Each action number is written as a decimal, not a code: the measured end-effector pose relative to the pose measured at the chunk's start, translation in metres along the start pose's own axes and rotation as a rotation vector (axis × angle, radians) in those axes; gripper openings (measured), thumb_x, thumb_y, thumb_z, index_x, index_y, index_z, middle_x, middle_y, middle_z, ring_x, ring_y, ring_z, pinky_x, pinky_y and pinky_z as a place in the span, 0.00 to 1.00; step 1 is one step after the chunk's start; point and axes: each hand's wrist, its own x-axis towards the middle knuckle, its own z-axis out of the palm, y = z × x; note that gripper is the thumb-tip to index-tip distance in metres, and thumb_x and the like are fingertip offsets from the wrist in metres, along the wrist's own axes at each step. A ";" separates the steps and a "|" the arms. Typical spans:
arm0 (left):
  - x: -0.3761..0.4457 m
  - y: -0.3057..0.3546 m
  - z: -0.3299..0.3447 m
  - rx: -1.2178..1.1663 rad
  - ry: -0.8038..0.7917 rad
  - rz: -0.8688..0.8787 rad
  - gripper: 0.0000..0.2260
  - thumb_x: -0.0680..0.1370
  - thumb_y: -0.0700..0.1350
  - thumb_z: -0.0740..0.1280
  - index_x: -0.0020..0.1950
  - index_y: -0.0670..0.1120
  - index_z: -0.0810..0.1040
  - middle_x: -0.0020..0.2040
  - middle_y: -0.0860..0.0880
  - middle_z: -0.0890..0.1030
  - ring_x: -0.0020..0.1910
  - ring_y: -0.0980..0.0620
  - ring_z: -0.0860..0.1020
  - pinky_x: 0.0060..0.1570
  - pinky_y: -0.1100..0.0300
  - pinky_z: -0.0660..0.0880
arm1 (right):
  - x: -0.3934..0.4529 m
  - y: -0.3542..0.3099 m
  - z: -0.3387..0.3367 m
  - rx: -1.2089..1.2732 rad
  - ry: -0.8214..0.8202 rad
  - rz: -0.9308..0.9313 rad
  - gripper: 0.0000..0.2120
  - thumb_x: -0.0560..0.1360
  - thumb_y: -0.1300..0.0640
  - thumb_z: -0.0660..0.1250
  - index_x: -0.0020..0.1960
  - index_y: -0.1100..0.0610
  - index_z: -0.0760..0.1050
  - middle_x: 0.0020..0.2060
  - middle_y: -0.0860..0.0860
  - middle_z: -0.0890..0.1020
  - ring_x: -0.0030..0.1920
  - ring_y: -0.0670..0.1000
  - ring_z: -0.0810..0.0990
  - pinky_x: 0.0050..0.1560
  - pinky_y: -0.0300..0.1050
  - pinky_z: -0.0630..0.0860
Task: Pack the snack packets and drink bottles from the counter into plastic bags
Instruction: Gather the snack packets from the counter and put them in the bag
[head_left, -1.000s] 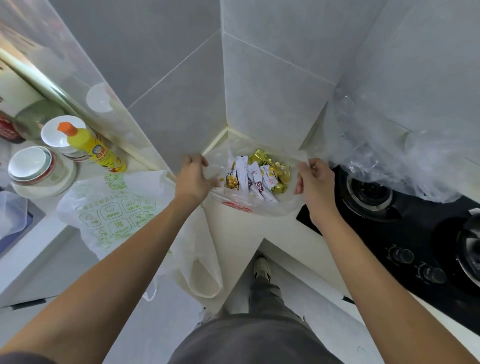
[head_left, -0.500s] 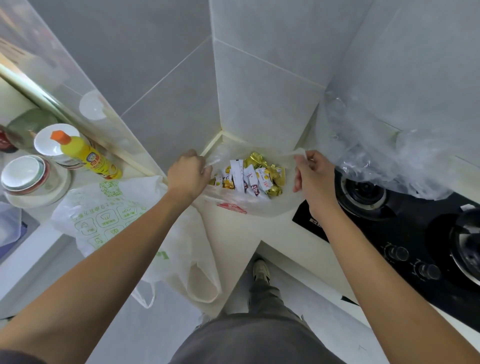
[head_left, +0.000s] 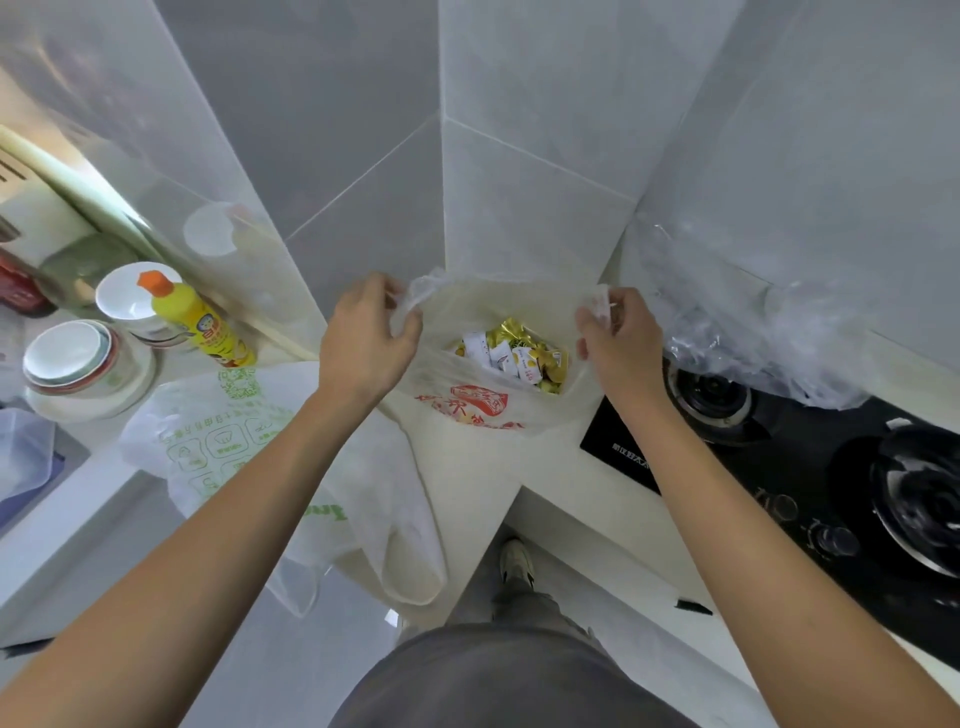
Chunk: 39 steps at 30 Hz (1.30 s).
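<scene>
Head view, two hands (head_left: 366, 345) (head_left: 618, 345), one bag (head_left: 467, 410)

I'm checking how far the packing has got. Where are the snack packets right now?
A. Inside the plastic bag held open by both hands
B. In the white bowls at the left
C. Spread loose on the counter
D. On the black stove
A: the snack packets lie inside the plastic bag, with the left hand and right hand each gripping one side of its top.
</scene>
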 end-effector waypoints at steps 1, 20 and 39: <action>-0.005 0.001 -0.003 0.016 0.013 0.060 0.13 0.79 0.53 0.66 0.59 0.47 0.74 0.55 0.49 0.79 0.56 0.48 0.76 0.50 0.55 0.73 | -0.005 0.000 -0.001 -0.061 0.028 -0.039 0.13 0.78 0.51 0.70 0.59 0.52 0.73 0.46 0.49 0.80 0.46 0.52 0.82 0.51 0.52 0.80; -0.109 0.143 0.019 0.241 -0.155 0.715 0.24 0.79 0.58 0.62 0.72 0.48 0.73 0.66 0.47 0.76 0.65 0.43 0.71 0.56 0.46 0.71 | -0.151 0.048 -0.132 -0.727 0.214 -0.249 0.27 0.80 0.43 0.66 0.75 0.53 0.69 0.70 0.52 0.73 0.69 0.57 0.70 0.65 0.55 0.72; -0.398 0.469 0.242 0.162 -0.418 1.084 0.27 0.79 0.61 0.58 0.73 0.48 0.72 0.67 0.47 0.75 0.66 0.43 0.71 0.56 0.46 0.73 | -0.341 0.255 -0.497 -0.810 0.439 0.062 0.29 0.79 0.41 0.65 0.76 0.52 0.70 0.73 0.52 0.72 0.74 0.56 0.67 0.73 0.57 0.66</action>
